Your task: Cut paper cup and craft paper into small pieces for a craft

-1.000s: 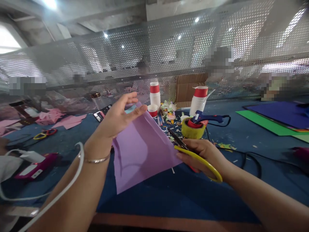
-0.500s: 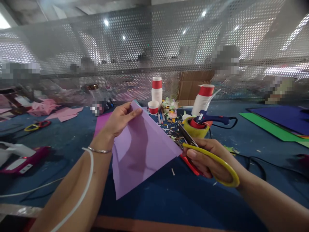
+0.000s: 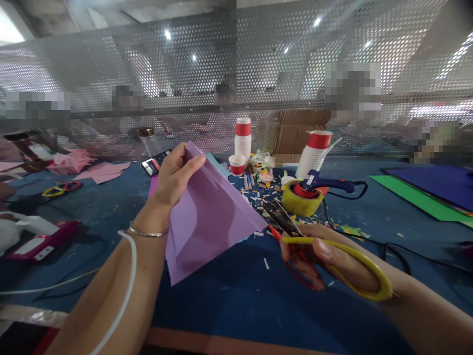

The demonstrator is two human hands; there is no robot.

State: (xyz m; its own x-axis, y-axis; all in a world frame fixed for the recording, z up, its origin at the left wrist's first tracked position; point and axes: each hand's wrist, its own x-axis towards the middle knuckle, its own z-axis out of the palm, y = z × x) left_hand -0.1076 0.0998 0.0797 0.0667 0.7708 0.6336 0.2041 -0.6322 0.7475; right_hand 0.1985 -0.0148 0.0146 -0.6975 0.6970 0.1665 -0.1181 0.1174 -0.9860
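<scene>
Pinched at its top edge, a sheet of purple paper (image 3: 207,227) hangs tilted from my left hand (image 3: 175,175). It looks folded or layered along its right edge. My right hand (image 3: 314,251) grips a pair of scissors (image 3: 286,222) with one yellow and one red handle. The blades are parted and point up and to the left, just right of the paper's lower right corner. A thin red, pen-like piece (image 3: 274,231) shows beside the fingers of that hand; I cannot tell whether it belongs to the scissors.
Behind the paper stand stacked paper cups (image 3: 243,143), with paper scraps and pens nearby. A glue gun (image 3: 328,183) rests on a yellow tape roll (image 3: 301,204), its cord running right. Coloured sheets (image 3: 424,197) lie at right; a phone (image 3: 153,163) and power strip (image 3: 44,241) at left.
My left hand has drawn the paper slightly left. The scissors have moved right and down, away from the paper's corner, and their blades are wider apart. The phone is now more visible.
</scene>
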